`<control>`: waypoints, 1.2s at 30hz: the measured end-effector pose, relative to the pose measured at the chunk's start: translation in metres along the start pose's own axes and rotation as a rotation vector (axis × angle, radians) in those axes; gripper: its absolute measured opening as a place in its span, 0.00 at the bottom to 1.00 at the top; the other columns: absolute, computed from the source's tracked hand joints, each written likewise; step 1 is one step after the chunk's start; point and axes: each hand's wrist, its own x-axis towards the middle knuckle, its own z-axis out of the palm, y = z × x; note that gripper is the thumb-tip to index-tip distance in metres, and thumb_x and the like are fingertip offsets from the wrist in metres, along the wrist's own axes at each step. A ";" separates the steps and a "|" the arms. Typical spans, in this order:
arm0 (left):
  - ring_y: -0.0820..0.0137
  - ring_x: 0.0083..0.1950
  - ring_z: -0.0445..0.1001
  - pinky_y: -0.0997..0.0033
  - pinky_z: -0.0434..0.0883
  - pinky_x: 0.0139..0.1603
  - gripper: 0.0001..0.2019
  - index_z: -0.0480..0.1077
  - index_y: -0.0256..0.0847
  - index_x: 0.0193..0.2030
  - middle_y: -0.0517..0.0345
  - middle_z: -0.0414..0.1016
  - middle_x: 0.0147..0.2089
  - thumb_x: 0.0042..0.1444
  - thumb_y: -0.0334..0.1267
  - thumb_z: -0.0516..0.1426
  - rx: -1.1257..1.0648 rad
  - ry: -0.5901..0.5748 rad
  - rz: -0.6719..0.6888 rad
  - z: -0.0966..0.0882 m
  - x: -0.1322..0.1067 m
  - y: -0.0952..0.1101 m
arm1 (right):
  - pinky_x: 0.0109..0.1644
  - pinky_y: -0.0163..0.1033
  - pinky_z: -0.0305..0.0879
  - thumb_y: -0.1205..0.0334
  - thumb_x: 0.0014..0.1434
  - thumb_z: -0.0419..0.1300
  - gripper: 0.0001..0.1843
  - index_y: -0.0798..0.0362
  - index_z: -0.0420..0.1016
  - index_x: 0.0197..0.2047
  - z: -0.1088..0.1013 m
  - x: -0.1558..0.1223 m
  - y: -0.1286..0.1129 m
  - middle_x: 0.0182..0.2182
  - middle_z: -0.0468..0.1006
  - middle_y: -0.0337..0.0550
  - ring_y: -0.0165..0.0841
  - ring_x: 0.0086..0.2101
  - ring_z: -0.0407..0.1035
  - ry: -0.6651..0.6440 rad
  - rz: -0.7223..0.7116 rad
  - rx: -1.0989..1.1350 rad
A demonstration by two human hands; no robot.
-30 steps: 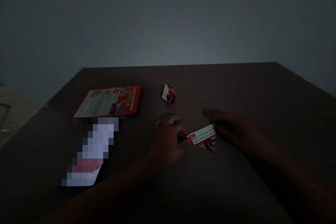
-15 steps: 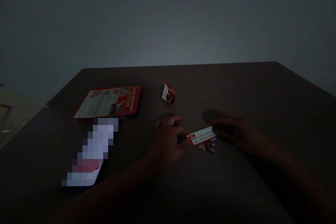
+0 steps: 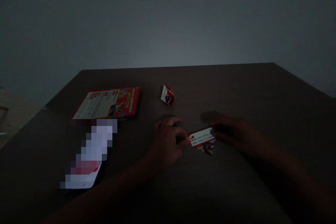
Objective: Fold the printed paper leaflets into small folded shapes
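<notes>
A small folded piece of printed paper (image 3: pixel 202 140), white and red with a dark point below, lies on the dark wooden table (image 3: pixel 236 91). My left hand (image 3: pixel 168 141) pinches its left end with curled fingers. At the other end, the closed fingers of my right hand (image 3: pixel 233 133) press on the paper. The light is dim and finger detail is faint.
A small folded red-and-white paper piece (image 3: pixel 168 95) sits behind my hands. A stack of red-and-white leaflets (image 3: pixel 109 103) lies at the left. A blurred-out white and red sheet (image 3: pixel 89 155) lies nearer, at the left. A grey wall stands behind the table's far edge.
The folded paper and both hands stay almost in place; the paper looks slightly shorter and the view has tilted down a little.
</notes>
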 end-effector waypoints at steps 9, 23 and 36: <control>0.60 0.56 0.65 0.52 0.58 0.56 0.03 0.75 0.43 0.30 0.56 0.70 0.53 0.48 0.32 0.62 -0.048 0.029 0.025 0.001 -0.001 0.000 | 0.42 0.42 0.68 0.59 0.57 0.59 0.08 0.50 0.74 0.40 -0.002 0.001 -0.002 0.38 0.77 0.44 0.36 0.39 0.71 0.014 0.023 0.033; 0.67 0.46 0.72 0.62 0.65 0.51 0.05 0.68 0.40 0.36 0.56 0.75 0.44 0.54 0.28 0.56 -0.219 0.192 0.092 0.006 -0.002 -0.006 | 0.32 0.35 0.67 0.55 0.54 0.63 0.09 0.52 0.74 0.31 -0.005 -0.003 -0.012 0.28 0.78 0.40 0.32 0.29 0.71 0.080 0.063 0.175; 0.68 0.41 0.72 0.67 0.68 0.44 0.02 0.67 0.41 0.37 0.57 0.75 0.38 0.58 0.35 0.55 -0.188 0.239 0.090 0.005 -0.005 -0.005 | 0.27 0.32 0.66 0.55 0.52 0.65 0.11 0.52 0.75 0.25 -0.002 -0.005 -0.017 0.24 0.78 0.38 0.29 0.25 0.72 0.051 0.033 0.269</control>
